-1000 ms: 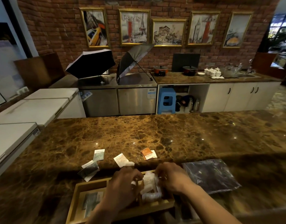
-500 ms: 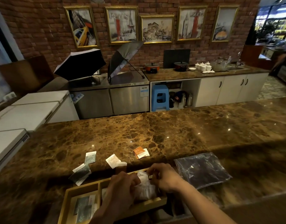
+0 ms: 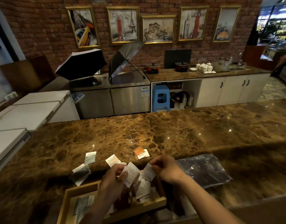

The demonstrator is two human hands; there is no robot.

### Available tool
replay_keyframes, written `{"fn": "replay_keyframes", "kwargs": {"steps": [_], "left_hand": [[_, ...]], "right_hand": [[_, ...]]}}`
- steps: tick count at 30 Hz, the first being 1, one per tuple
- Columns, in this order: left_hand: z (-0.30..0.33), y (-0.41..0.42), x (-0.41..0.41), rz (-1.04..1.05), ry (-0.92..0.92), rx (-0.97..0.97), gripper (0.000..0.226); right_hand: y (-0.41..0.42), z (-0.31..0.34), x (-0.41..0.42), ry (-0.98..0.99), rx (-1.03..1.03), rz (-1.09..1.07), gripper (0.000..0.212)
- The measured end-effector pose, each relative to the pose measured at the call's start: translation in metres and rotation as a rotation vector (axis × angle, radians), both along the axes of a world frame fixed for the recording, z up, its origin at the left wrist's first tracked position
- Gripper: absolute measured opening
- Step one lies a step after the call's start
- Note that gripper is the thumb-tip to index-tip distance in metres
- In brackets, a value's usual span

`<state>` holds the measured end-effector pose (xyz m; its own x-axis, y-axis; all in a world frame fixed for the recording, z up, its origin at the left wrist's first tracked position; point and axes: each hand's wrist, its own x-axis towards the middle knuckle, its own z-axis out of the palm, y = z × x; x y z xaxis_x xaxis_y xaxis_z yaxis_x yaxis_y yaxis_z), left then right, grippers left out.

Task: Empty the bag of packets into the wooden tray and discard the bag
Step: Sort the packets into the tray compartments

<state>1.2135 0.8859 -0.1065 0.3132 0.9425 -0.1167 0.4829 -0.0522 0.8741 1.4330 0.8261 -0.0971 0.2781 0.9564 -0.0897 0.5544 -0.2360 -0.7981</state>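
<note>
Hands meet above the wooden tray (image 3: 161,199), which sits at the near edge of the brown marble table (image 3: 155,135). The left hand (image 3: 114,178) has its fingers curled round a white packet (image 3: 131,172), held up over the tray's right compartment. The right hand (image 3: 165,168) pinches the corner of another white packet (image 3: 149,172) between thumb and fingertips, just beside the first. Below them more white packets (image 3: 143,189) lie heaped in that right compartment, while the left compartment holds a few flat grey-green sachets (image 3: 81,206).

Just to the right of the tray, near the right forearm, a clear plastic bag (image 3: 203,170) lies flat and crumpled on the table; whether anything is inside it cannot be told. Beyond the tray loose packets are scattered on the marble: an orange sachet (image 3: 140,152) lying on a white one, a white packet (image 3: 113,160) partly behind the left hand, a pale green one (image 3: 90,157), and a dark sachet (image 3: 80,172) overlapping a white one to the left.

Behind the table stand a steel counter with two open black umbrellas (image 3: 81,62), a blue stool (image 3: 161,97) and white cabinets (image 3: 228,89) below a brick wall hung with framed pictures (image 3: 157,29).
</note>
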Motion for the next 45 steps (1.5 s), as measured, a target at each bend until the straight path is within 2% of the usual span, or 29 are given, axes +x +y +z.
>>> {"fn": "replay_keyframes", "kwargs": {"steps": [3,6,7,9,11,14,16,17,20,25,28,30,31,34,35,40,43,45], "left_hand": [[0.001,0.002,-0.002,0.049,-0.033,-0.019,0.016],[0.002,0.003,-0.003,0.098,-0.085,-0.04,0.016],[0.003,0.003,-0.003,0.109,-0.092,-0.043,0.016],[0.004,0.003,-0.004,0.114,-0.085,-0.038,0.016],[0.004,0.004,-0.004,0.116,-0.104,-0.052,0.015],[0.006,0.003,-0.002,0.116,-0.166,-0.124,0.014],[0.006,0.002,-0.001,0.094,-0.2,-0.161,0.017],[0.008,0.0,0.0,0.078,-0.21,-0.181,0.019],[0.009,-0.004,0.003,0.026,-0.218,-0.193,0.022],[0.009,-0.002,-0.003,0.088,-0.247,-0.193,0.023],[0.005,0.002,-0.015,0.13,-0.201,-0.123,0.027],[0.002,0.003,-0.022,0.156,-0.147,-0.071,0.029],[0.0,0.004,-0.025,0.168,-0.13,-0.054,0.029],[-0.001,0.005,-0.029,0.181,-0.114,-0.043,0.031],[-0.001,0.004,-0.03,0.179,-0.109,-0.044,0.031],[-0.001,0.0,-0.027,0.119,-0.127,-0.031,0.03],[0.001,-0.003,-0.018,0.041,-0.106,-0.032,0.029],[0.004,-0.005,-0.009,0.006,-0.083,-0.04,0.027]], "right_hand": [[-0.004,0.007,-0.005,-0.023,0.089,0.035,0.015],[-0.012,0.017,-0.013,-0.082,-0.056,0.25,0.01],[-0.015,0.02,-0.015,-0.107,-0.138,0.298,0.014],[-0.017,0.019,-0.019,-0.148,-0.242,0.328,0.026],[-0.015,0.014,-0.019,-0.165,-0.197,0.273,0.023],[-0.004,0.011,-0.02,-0.005,-0.006,0.11,0.017],[0.003,0.013,-0.024,0.199,0.01,0.069,0.028],[0.005,0.014,-0.027,0.241,0.022,0.069,0.029],[0.008,0.013,-0.028,0.171,0.07,0.065,0.012],[0.006,0.011,-0.019,0.1,0.048,0.022,0.02],[0.001,0.012,-0.015,0.03,0.11,-0.024,0.014],[-0.004,0.015,-0.013,-0.046,0.119,0.034,0.007],[-0.007,0.016,-0.013,-0.084,0.069,0.113,0.002],[-0.015,0.022,-0.02,-0.259,-0.232,0.371,0.007],[-0.016,0.02,-0.022,-0.305,-0.273,0.398,0.009],[-0.014,0.013,-0.019,-0.342,-0.092,0.267,0.017],[-0.012,0.008,-0.018,-0.345,-0.068,0.257,0.024],[-0.01,0.006,-0.018,-0.241,-0.014,0.194,0.024]]}}
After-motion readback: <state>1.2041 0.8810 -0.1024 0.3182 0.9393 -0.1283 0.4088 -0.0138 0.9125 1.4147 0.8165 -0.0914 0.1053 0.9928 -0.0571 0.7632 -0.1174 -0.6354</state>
